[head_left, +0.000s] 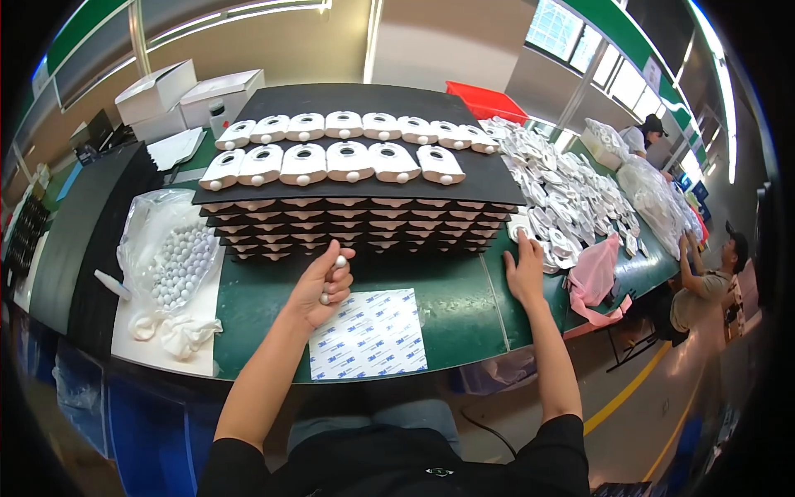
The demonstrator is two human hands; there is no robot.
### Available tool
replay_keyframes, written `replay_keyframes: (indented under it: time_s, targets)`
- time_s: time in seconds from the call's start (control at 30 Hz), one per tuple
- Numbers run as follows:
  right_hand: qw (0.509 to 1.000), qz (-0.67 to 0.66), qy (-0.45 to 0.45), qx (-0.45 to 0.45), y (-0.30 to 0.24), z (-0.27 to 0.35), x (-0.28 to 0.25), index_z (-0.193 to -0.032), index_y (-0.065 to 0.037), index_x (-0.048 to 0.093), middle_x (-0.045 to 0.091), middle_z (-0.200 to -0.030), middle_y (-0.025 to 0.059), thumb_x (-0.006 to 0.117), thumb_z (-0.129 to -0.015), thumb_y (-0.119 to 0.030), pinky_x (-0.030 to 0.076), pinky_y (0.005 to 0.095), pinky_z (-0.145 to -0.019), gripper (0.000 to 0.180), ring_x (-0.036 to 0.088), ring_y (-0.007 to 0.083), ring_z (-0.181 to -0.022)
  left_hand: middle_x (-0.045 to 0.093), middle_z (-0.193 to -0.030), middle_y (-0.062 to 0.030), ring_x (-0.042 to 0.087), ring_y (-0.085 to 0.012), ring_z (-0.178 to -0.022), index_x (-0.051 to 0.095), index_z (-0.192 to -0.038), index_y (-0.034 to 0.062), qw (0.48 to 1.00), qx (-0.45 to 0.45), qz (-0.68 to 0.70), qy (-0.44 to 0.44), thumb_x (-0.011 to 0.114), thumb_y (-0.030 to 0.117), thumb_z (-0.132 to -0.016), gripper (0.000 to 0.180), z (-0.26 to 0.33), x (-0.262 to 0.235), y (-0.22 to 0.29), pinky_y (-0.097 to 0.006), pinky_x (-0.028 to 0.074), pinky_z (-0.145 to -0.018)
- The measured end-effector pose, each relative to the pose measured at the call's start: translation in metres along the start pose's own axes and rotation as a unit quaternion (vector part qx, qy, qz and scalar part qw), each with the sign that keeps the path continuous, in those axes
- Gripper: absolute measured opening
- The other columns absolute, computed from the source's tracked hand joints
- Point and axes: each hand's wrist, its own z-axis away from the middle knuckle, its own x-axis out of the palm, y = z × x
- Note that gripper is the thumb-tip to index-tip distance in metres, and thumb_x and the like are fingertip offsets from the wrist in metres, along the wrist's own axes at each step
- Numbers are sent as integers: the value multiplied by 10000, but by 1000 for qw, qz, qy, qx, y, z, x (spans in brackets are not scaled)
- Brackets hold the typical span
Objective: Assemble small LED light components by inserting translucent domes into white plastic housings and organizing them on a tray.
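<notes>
My left hand (pixel 321 286) is closed in front of the stack, with a small white ball (pixel 340 261) pinched at the fingertips. A second ball (pixel 324 298) shows among its curled lower fingers. Farther right, my right hand (pixel 526 269) reaches to the near edge of a heap of white plastic parts (pixel 551 182). Its fingers are stretched and the thumb stands apart; the fingertips meet a white plastic housing (pixel 518 224). Rows of similar housings (pixel 348 160), each with a round hole and a white ball at its front, lie on the top black sheet (pixel 373 99) of a layered stack.
A sheet of printed backing paper (pixel 368 340) lies on the green table (pixel 455 306). At left are a clear bag of white balls (pixel 182 257) and stacked black sheets (pixel 83 224). A pink bag (pixel 595 277), red bin (pixel 484 101) and a co-worker (pixel 708 286) are at right.
</notes>
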Motion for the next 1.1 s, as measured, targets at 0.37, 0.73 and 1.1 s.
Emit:
replay_keyframes:
  time_s: [0.37, 0.73, 1.1]
  targets:
    - [994, -57, -60, -69, -61, 35, -40, -791, -58, 620, 575, -748, 78, 603, -738, -89, 391, 382, -662, 63, 521, 273, -723, 520, -833, -19, 354, -26, -527, 513, -964, 84, 998, 16, -47, -39, 629, 152, -817, 200, 1, -6, -1, -143, 239, -373]
    - [903, -73, -371, -206, -68, 12, -96, -1012, -63, 617, 575, -991, 77, 557, -638, 80, 400, 351, -862, 405, 464, 290, -963, 555, -872, -26, 368, -20, -535, 557, -936, 67, 1000, 11, -27, -11, 616, 211, -833, 186, 1, -2, 1, -133, 252, -369]
    - [900, -326, -274, -95, -138, 33, -79, -883, -10, 609, 609, -757, 102, 605, -755, -46, 471, 304, -646, 132, 587, 217, -690, 561, -875, -17, 360, -15, -527, 551, -972, 83, 998, 23, -48, -17, 638, 129, -807, 192, 1, -3, 0, -135, 251, -374]
